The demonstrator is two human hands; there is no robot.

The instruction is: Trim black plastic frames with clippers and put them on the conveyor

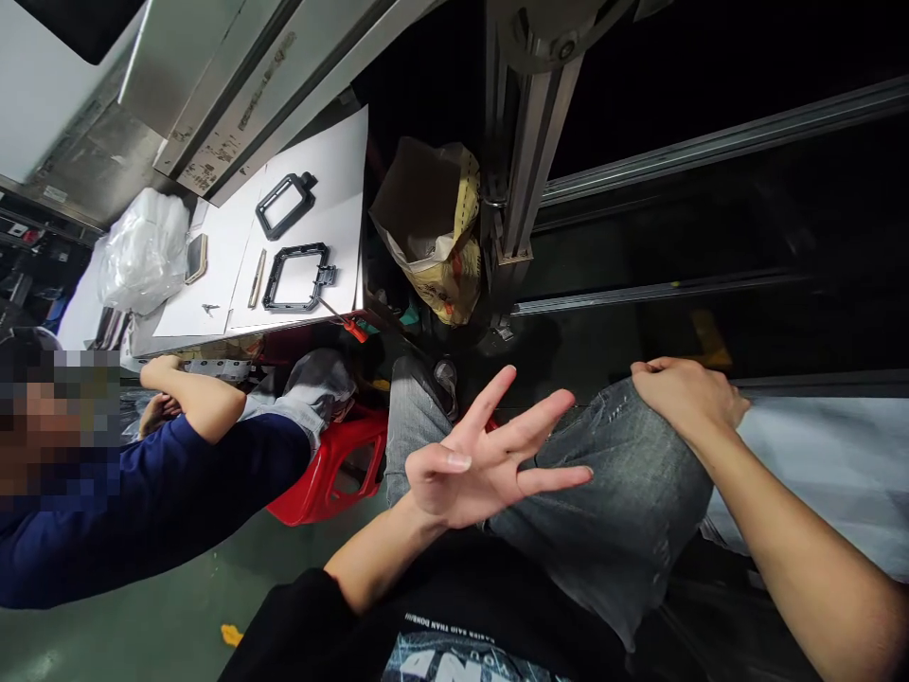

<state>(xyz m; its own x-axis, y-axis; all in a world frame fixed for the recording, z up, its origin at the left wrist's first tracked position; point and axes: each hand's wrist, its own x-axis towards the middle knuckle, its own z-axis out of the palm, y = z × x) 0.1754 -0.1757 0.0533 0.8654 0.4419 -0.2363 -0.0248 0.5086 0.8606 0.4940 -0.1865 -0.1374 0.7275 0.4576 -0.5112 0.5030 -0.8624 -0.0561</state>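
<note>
My left hand (pixel 483 464) is raised in front of my lap, palm toward me. Its fingers are spread apart and the thumb is folded across the palm; it holds nothing. My right hand (pixel 682 396) rests on my knee in grey jeans (pixel 617 502), with the fingers curled over the knee and nothing in them. Both forearms are bare, and I wear a black printed shirt.
A person in a blue sleeve (pixel 163 493) sits close by on a red plastic stool (pixel 333 469). A white table (pixel 333 180) carries two black frames (pixel 296 277), a phone (pixel 196 258), a red-handled screwdriver (pixel 347 325) and a plastic bag (pixel 142 251). A brown paper bag (pixel 430 223) leans by an aluminium post (pixel 529 142).
</note>
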